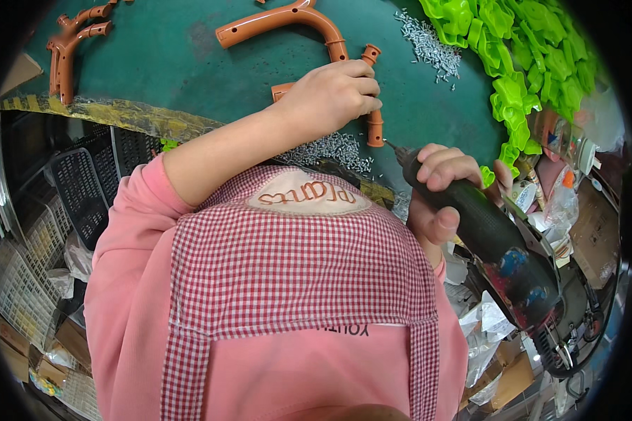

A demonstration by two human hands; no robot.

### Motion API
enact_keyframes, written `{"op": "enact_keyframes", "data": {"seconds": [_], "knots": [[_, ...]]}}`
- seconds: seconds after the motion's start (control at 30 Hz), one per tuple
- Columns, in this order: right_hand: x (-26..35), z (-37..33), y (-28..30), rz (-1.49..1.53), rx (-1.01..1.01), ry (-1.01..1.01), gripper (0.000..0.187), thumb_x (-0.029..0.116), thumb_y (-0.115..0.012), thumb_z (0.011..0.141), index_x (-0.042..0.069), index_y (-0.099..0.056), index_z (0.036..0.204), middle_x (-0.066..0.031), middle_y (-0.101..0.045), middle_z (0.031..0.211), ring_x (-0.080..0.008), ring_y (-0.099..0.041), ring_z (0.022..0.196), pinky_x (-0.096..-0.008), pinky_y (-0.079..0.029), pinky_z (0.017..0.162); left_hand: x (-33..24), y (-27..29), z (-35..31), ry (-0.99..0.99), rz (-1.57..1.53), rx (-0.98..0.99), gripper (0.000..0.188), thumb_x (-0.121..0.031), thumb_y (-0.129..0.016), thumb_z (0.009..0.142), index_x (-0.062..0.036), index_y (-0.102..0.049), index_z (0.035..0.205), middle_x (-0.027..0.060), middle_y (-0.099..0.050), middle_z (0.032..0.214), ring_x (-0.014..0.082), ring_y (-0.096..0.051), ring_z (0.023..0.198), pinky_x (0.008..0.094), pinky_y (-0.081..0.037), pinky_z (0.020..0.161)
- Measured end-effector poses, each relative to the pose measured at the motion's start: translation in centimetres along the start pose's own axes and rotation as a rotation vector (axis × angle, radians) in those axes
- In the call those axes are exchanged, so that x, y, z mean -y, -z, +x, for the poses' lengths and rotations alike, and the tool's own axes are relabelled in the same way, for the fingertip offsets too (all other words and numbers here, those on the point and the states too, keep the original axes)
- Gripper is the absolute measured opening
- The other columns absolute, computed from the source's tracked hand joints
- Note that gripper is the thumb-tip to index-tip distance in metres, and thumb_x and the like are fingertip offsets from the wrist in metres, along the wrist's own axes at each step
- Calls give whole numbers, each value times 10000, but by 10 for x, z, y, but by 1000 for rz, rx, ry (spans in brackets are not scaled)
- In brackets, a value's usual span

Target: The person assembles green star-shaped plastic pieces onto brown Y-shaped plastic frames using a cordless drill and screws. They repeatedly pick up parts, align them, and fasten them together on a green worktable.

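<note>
My left hand [333, 98] is closed on a brown plastic tube piece [376, 130] with flanged ends, pressing it against the green tabletop. Part of the tube is hidden under the fingers. A larger curved brown tube [316, 24] with holes reaches down to the same hand; whether the two are joined I cannot tell. My right hand [439, 179] grips a black electric screwdriver [488, 224], its body slanting down to the right. Its bit points at the near end of the short tube, touching or almost touching it. Loose screws [330, 151] lie just below my left hand.
A second heap of screws [432, 45] lies farther back. Bright green plastic parts [519, 63] pile up along the right side. A branching brown tube assembly [67, 56] rests at the far left. Black crates [81, 182] stand below the table's worn yellow edge [119, 116].
</note>
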State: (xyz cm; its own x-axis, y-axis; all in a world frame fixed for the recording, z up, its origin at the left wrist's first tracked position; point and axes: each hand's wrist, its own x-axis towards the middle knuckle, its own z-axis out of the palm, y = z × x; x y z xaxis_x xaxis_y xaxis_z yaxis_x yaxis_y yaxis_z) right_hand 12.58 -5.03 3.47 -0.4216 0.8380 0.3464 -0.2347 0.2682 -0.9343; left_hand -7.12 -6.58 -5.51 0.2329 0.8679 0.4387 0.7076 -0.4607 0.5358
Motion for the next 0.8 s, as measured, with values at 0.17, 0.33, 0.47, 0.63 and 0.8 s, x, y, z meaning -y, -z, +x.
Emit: {"op": "enact_keyframes", "data": {"seconds": [0.17, 0.33, 0.47, 0.63, 0.8], "knots": [[-13, 0, 8, 46, 143, 11, 693, 337, -764, 866, 134, -303, 1341, -98, -604, 850, -229, -609, 758, -466, -521, 801, 0, -1, 0, 33, -61, -14, 220, -72, -675, 673, -72, -758, 876, -3, -684, 926, 171, -618, 957, 306, -558, 780], [-26, 2, 17, 84, 320, 76, 656, 167, -767, 853, 119, -341, 1349, -121, -602, 846, -269, -600, 768, -495, -511, 778, -2, 1, 2, 47, -40, 6, 214, -81, -674, 674, -69, -757, 871, -3, -681, 932, 168, -619, 968, 305, -560, 789], [-9, 12, 1, 153, 169, -99, 799, 276, -781, 845, 87, -243, 1405, -107, -595, 827, -258, -600, 756, -455, -506, 792, -4, -1, -3, 70, -63, -16, 205, -89, -674, 670, -66, -752, 858, 1, -679, 929, 175, -620, 979, 303, -561, 798], [-25, 8, -14, 139, 47, -164, 864, 370, -784, 839, 62, -209, 1406, -97, -583, 814, -243, -603, 761, -438, -501, 793, -7, 3, 1, 31, -47, -195, 178, -100, -670, 677, -73, -735, 841, -1, -673, 916, 199, -622, 967, 348, -558, 807], [-16, 15, -14, 247, -17, -96, 887, 469, -760, 836, 120, -211, 1439, -54, -555, 763, -208, -564, 676, -408, -486, 734, -21, 27, -24, 83, -68, -86, 114, -155, -704, 697, -102, -707, 798, -19, -643, 879, 175, -593, 931, 347, -498, 790]]}}
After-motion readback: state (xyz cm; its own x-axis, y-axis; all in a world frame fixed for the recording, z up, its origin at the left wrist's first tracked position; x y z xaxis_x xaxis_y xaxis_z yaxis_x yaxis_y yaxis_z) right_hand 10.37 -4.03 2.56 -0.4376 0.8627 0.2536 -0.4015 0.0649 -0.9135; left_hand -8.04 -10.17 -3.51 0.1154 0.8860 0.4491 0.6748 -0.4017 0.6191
